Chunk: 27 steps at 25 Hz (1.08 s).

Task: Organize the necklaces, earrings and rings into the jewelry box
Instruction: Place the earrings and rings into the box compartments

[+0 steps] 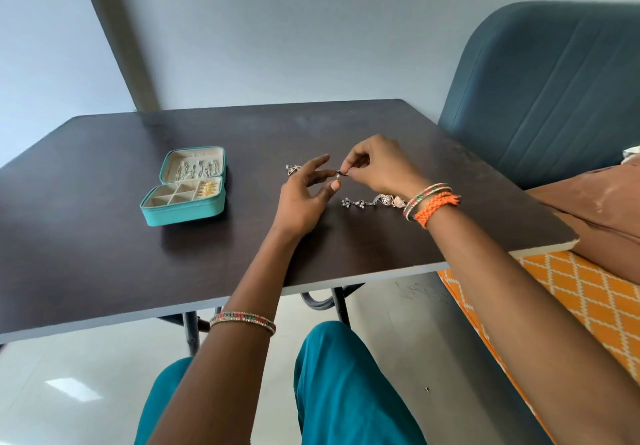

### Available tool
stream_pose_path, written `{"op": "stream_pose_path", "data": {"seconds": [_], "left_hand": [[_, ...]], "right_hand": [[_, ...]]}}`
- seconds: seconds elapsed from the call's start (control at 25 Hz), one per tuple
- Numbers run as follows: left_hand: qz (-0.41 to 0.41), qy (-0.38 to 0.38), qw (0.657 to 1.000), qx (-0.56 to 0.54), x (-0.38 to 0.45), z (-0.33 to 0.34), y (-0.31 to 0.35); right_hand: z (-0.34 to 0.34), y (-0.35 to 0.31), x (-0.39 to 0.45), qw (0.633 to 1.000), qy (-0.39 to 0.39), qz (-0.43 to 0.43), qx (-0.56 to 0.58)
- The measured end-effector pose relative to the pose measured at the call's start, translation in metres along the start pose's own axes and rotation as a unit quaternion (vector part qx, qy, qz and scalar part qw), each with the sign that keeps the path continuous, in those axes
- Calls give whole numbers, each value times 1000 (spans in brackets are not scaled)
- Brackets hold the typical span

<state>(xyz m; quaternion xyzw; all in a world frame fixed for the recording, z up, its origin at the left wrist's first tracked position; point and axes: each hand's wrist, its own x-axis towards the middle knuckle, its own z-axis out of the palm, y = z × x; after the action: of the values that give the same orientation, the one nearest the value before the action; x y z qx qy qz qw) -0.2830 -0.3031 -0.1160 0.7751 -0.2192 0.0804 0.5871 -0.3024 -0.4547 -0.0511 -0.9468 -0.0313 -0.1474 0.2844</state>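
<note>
Pinching a small earring (338, 175) above the table (104, 236), the right hand (379, 167) grips it; the left hand (304, 198) hangs relaxed, fingers spread. Best practice: keep the pinch firm while carrying it to the jewelry box (183, 214).

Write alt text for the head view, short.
A person's right hand pinches a small silver earring beside the open left hand above a dark wooden table. An open teal zip-up jewelry box lies to the left; loose silver jewelry pieces lie below the right hand.
</note>
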Motion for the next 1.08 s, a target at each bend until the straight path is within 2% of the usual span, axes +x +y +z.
{"op": "stream_pose_path", "data": {"seconds": [0.16, 0.24, 0.36, 0.44, 0.6, 0.64, 0.72, 0.8, 0.96, 1.08], "left_hand": [[2, 20, 1000, -13, -1, 1, -1], [-17, 20, 999, -38, -2, 1, 1], [-10, -11, 999, -46, -2, 0, 3], [-8, -22, 996, -90, -1, 1, 1], [-42, -21, 989, -138, -3, 4, 2], [-53, -8, 987, -149, -3, 4, 2], [-57, 14, 987, -148, -3, 2, 2], [-56, 20, 989, -136, -2, 1, 2], [-64, 49, 987, -137, -1, 2, 1], [-67, 73, 985, -140, -1, 0, 1]], "right_hand": [[-5, -11, -3, 982, -90, 29, 166], [-7, -12, -6, 971, -109, 33, 212], [-9, -11, -9, 973, -96, 33, 207], [-7, -6, -11, 977, -91, 27, 189], [-10, 2, -14, 966, -126, 34, 223], [-19, 10, -14, 964, -104, 44, 242], [-43, 34, -12, 962, -14, 75, 261], [-60, 64, -15, 971, 41, 109, 207], [-45, 95, -27, 988, -19, 114, 103], [-24, 97, -27, 991, 44, 102, 76]]}}
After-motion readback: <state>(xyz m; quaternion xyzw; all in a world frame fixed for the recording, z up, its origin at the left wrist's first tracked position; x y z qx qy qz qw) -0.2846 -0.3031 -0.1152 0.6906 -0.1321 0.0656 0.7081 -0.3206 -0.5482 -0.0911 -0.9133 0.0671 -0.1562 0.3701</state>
